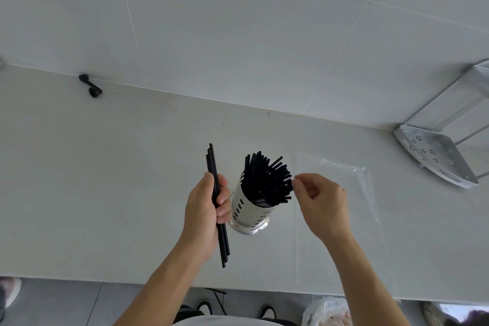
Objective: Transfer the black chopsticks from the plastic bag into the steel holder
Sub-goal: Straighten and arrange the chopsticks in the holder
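A pale countertop (105, 180) ran beneath a wall of large light tiles, with a perforated metal rack (434, 156) at its right end and a small black fitting (91, 86) near the wall on the left. The steel holder (244, 213) stood upright near the front edge, already crowded with black chopsticks (267, 180) that fanned out and leaned toward the right. That lean looked like the main risk: pushing more sticks into so full a cup could tip the narrow-based holder over, or shove loose ones out over the rim, and a couple of dark sticks already seemed to lie on the floor below the counter edge, though the view there was too small to be sure. The clear plastic bag (341, 180) lay flat on the counter just right of the holder and appeared empty, though its transparency made that hard to confirm. The left hand (205, 210) was closed around a small bundle of chopsticks (217, 198), held roughly upright just left of the holder, thumb pressed across them; a slack grip there could let them slide down through the fist. The right hand (321, 198) was loosely curled, thumb and forefinger nearly pinched together at the tips of the outermost sticks in the holder, touching or almost touching them, with nothing carried in it.
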